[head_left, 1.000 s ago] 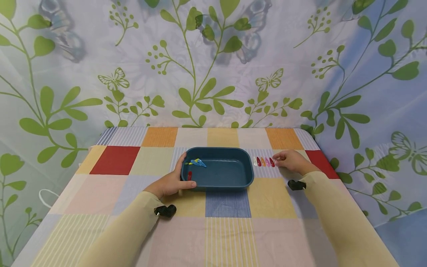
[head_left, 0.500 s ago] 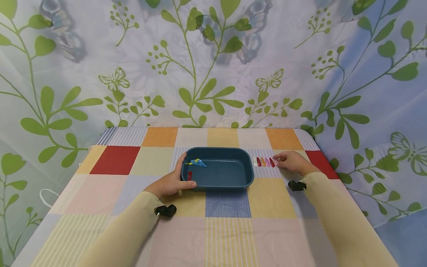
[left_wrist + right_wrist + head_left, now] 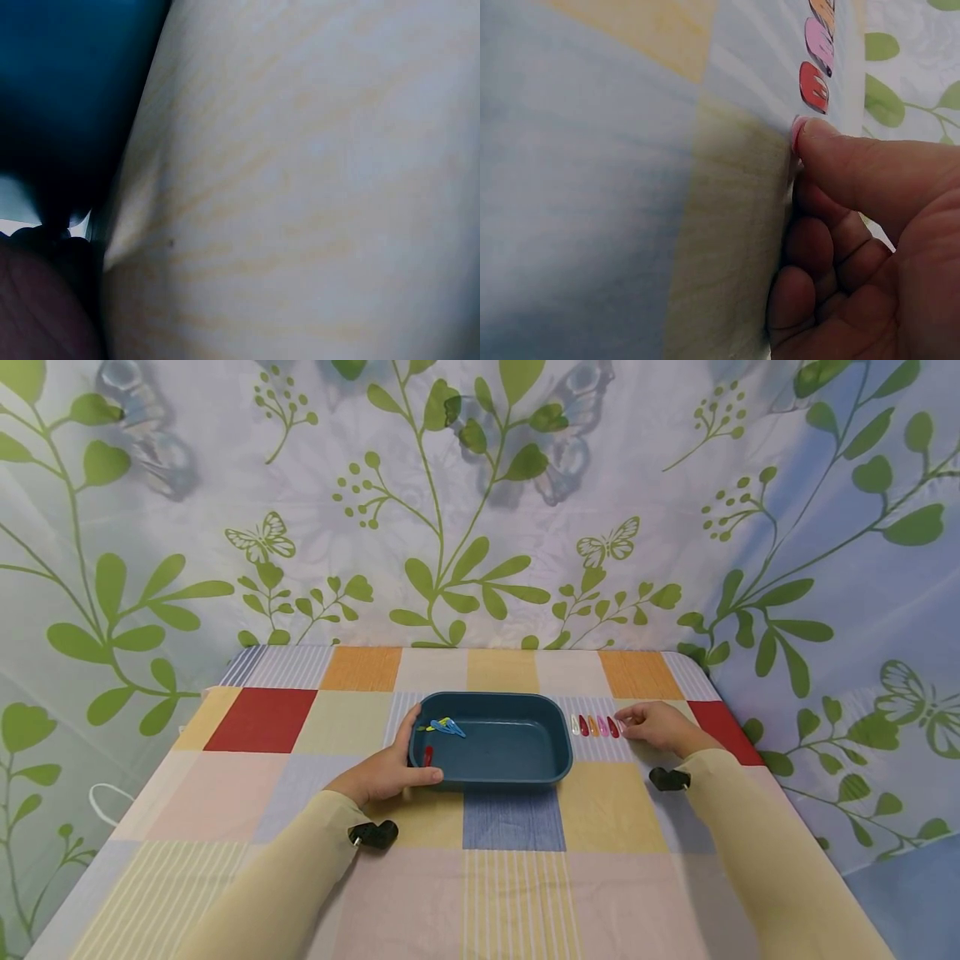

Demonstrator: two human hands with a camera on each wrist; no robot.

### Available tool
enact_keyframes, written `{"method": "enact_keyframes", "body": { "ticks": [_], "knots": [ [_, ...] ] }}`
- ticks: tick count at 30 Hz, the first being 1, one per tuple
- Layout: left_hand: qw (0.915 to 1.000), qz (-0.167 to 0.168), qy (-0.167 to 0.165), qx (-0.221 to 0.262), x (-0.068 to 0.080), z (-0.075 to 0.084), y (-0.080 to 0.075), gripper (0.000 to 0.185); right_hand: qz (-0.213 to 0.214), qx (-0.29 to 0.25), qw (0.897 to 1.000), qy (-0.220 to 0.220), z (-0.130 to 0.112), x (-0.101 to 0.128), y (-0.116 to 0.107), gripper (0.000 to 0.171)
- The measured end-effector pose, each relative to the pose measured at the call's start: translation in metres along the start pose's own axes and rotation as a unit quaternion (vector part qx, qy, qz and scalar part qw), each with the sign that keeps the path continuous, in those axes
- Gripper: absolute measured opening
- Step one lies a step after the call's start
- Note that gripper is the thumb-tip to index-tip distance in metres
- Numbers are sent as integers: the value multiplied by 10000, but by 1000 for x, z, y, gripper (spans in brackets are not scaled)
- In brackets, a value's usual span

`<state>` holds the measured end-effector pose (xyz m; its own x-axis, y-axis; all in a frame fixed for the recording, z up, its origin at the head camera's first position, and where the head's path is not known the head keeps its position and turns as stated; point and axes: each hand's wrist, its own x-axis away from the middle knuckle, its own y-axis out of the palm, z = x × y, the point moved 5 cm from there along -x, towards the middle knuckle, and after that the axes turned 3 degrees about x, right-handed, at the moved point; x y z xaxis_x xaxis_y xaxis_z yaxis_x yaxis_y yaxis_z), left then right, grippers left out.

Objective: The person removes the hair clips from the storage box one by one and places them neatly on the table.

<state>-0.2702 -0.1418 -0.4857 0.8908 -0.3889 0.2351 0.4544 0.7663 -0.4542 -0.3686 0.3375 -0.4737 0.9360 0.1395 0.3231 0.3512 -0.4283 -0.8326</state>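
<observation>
A dark blue tray [image 3: 517, 770] stands mid-table. My left hand [image 3: 386, 770] grips its left rim, thumb over the edge; the left wrist view shows only the blue tray [image 3: 67, 90] wall and my arm close up. Inside the tray lie blue and yellow hair clips [image 3: 447, 726] and a red clip [image 3: 427, 754]. A row of several hair clips [image 3: 592, 725] lies right of the tray. My right hand [image 3: 651, 724] is at the row's right end. Its thumb and curled fingers [image 3: 810, 247] pinch a pale pink clip [image 3: 796, 136] on the cloth, beside a red clip [image 3: 813, 86].
The table is covered by a checked cloth [image 3: 510, 877] of coloured squares. A leaf-and-butterfly curtain [image 3: 480, 502] hangs close behind the table and around its sides. A white cable loop [image 3: 105, 802] hangs off the left edge.
</observation>
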Motion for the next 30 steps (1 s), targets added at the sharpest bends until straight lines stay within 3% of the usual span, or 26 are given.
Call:
{"method": "enact_keyframes", "body": {
  "ticks": [6, 11, 17, 23, 30],
  "knots": [
    [10000, 0, -7, -37, -1, -2, 0, 125, 6, -15, 10000, -31, 3, -4, -3, 49],
    [10000, 6, 11, -87, -1, -2, 0, 127, 394, -11, 9989, -237, -12, -2, -16, 43],
    [9999, 17, -35, -111, -1, -2, -1, 126, 695, 54, 9935, -900, -66, 4, -29, 43],
    [9999, 55, -57, -113, -1, -2, -2, 125, 329, 53, 9892, -1427, -127, 11, -25, 42],
    [10000, 31, -11, -6, -3, -3, -2, 126, -294, -376, 9792, -1970, -182, 8, -2, 44]
  ]
}}
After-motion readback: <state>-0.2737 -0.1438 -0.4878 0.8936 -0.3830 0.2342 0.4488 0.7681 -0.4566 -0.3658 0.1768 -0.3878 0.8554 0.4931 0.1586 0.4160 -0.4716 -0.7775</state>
